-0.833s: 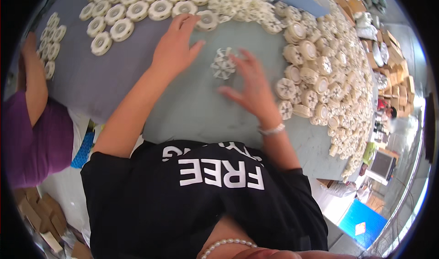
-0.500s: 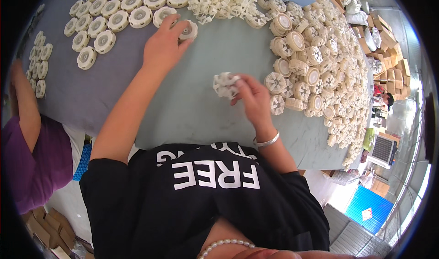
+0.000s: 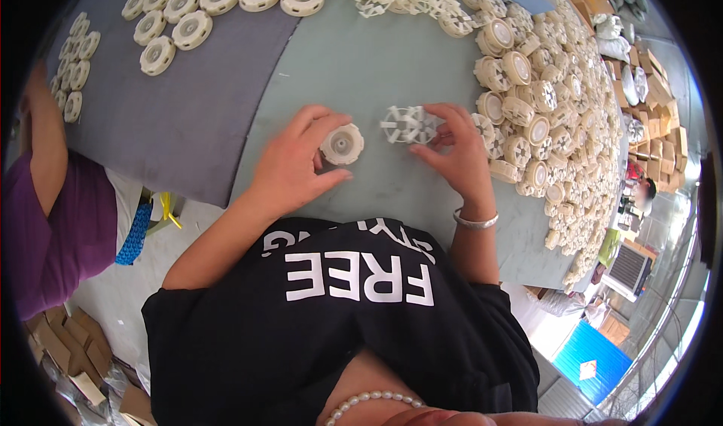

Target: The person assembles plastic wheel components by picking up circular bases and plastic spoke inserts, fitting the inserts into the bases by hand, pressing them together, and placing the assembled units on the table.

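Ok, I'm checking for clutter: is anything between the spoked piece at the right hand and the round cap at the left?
Nothing visible: only green-grey tabletop shows between the spoked piece at the right hand and the round cap at the left hand.

A workshop: plastic parts (image 3: 536,130) heaped on a worktable (image 3: 354,68), apparently cartons (image 3: 663,149) stacked beyond.

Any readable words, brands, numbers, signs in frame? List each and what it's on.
Black shirt: large white lettering, upside down, legible; wording withheld.
Blue panel, lower right: red-and-white mark; any text too small.
Cream disc, white spoked part: none visible.
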`<state>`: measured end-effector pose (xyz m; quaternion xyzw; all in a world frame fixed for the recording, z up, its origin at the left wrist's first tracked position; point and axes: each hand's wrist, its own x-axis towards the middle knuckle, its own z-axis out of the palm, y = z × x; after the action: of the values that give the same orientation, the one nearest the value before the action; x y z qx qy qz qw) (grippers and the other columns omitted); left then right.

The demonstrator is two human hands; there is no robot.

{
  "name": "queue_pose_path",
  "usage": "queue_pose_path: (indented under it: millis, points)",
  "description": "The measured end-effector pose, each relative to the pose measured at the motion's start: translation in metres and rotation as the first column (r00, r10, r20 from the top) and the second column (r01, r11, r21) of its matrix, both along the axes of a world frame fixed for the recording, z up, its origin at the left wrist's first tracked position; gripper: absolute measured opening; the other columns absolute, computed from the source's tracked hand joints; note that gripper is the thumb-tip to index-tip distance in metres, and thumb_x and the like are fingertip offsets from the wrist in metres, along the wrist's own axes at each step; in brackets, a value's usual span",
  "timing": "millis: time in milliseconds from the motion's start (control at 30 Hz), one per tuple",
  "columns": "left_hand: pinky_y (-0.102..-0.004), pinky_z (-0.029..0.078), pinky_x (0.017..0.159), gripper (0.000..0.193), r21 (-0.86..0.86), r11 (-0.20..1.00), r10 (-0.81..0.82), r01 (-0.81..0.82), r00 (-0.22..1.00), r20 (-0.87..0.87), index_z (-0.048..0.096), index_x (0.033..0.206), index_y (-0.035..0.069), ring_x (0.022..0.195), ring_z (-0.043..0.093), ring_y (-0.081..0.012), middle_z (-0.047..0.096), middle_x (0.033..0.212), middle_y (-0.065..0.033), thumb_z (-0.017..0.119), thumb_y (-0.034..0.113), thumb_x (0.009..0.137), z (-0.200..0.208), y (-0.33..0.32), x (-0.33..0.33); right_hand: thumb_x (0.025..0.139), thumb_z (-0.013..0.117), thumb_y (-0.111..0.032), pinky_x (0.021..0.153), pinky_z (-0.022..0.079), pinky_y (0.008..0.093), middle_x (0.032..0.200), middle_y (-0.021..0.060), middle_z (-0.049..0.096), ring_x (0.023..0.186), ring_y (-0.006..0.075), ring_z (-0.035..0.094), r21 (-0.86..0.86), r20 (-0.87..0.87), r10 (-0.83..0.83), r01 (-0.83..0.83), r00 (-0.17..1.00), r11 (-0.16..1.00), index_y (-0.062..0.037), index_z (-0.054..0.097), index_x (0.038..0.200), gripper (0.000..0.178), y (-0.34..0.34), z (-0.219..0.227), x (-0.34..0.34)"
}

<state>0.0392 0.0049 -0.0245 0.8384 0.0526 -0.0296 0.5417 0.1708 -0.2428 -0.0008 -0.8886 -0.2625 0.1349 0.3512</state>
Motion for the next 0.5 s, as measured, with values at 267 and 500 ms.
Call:
queue_pose_path:
  millis: [267,500]
  points:
    - [-0.027,0.049,0.064,0.043,-0.029,0.999,0.046,-0.043,0.99,0.133,0.069,0.122,0.012,0.065,0.057,-0.0114,0.057,0.122,-0.0037,0.08,0.012,0.08,-0.019,-0.002,-0.004,0.072,0.083,0.0,0.065,0.053,0.0241,0.119,0.0048,0.061,0.078,0.0112,0.057,-0.015,0.065,-0.114,0.116,0.991,0.993,-0.004,0.066,0.124,0.055,0.003,0.007,-0.005]
    - [-0.0329,0.055,0.07,0.059,-0.071,0.997,0.039,-0.036,0.999,0.03,0.059,0.132,0.012,0.071,0.066,-0.019,0.058,0.127,-0.0042,0.081,0.016,0.078,-0.008,-0.002,-0.008,0.069,0.085,0.0,0.066,0.054,0.0232,0.12,0.0068,0.062,0.078,0.0112,0.059,0.125,0.146,-0.073,0.055,0.987,0.991,-0.0058,0.066,0.128,0.062,0.015,0.016,-0.015]
